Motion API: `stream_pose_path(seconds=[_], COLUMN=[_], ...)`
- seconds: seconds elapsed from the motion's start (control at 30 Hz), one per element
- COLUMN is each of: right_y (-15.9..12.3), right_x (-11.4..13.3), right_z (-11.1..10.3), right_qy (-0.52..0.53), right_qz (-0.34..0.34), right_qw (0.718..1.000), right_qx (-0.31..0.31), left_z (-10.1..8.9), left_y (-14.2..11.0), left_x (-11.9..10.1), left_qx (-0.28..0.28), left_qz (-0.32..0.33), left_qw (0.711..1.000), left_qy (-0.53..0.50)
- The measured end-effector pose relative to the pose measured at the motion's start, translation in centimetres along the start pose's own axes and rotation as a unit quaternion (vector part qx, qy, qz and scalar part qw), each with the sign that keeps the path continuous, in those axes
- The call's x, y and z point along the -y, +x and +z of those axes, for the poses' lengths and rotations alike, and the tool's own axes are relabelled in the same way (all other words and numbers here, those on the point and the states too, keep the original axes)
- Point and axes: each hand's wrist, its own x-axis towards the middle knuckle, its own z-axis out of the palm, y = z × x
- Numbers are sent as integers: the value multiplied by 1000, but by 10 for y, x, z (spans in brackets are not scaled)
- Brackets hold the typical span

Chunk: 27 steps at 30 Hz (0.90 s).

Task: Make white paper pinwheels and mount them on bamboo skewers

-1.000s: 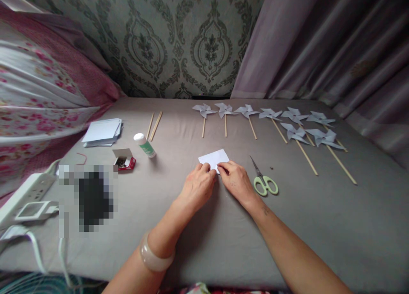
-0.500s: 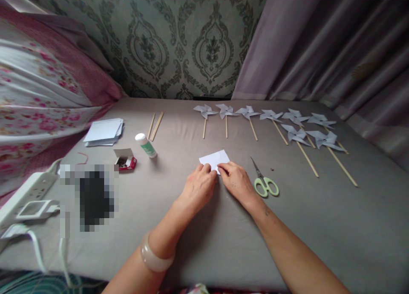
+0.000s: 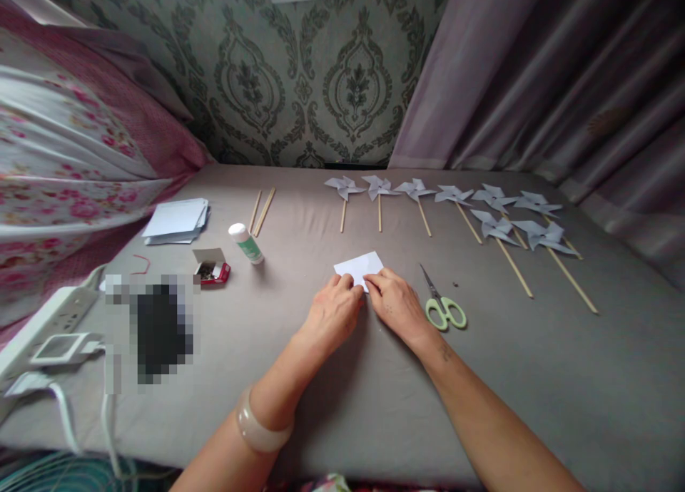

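Note:
A small white sheet of paper [image 3: 357,265] lies in front of me, its near part covered by my fingers. My left hand [image 3: 335,306] is closed on the paper's near left side, fingers bent down over it. My right hand [image 3: 394,301] pinches the near right part, thumb and fingertips together close to the left hand. Just right of that hand, green-handled scissors [image 3: 442,303] lie with their blades pointing away. Whether the paper is folded under my fingers is hidden.
Several paper pinwheels [image 3: 495,227] on sticks lie at the back right. To the left are a glue stick [image 3: 247,245], loose wooden sticks [image 3: 263,212], a small red box [image 3: 212,269] of pins, a paper stack [image 3: 175,221] and a white power strip [image 3: 51,324] with cables.
Both hands stay almost still on the paper. The whole view has shifted very slightly.

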Motion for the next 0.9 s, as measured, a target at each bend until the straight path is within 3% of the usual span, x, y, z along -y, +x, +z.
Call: stream_pose_path(seconds=[0.17, 0.3, 0.57, 0.9], right_y=[-3, -2, 15, 18], right_x=[5, 5, 1, -1], right_z=[-9, -13, -31, -25], right_qy=[-46, -66, -94, -63], right_qz=[-2, -13, -55, -43], right_qw=[999, 997, 988, 994], right_qx=[17, 36, 105, 77], left_z=[0, 6, 3, 4], left_y=[1, 3, 8, 10], left_x=[4, 14, 30, 30], left_qx=[-11, -52, -132, -130], left_qz=[-1, -1, -129, -139], left_qw=[999, 993, 967, 968], left_qy=[-42, -110, -177, -166])
